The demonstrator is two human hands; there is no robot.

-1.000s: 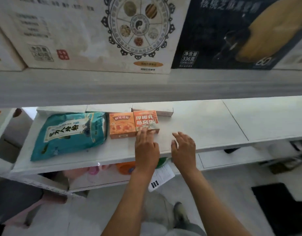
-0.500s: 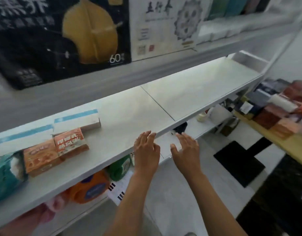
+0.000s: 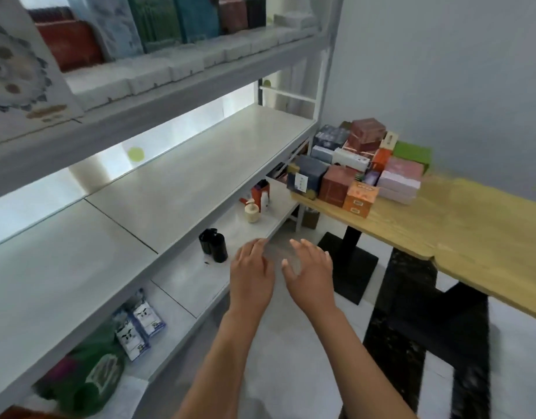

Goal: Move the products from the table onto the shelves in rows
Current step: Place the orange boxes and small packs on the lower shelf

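Wooden tabletop holds the crowded boxes at its far end; both hands, left hand and right hand, hang empty, fingers spread. Grabbing one box carelessly could topple its neighbours.

A black mat lies on the pale floor beside a black pedestal base (its post rises upward); the grey wall stands behind.

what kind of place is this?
Probably a small shop or stockroom being stocked: long white shelves holding boxed goods, and a wooden table piled with product boxes. Both hands empty.
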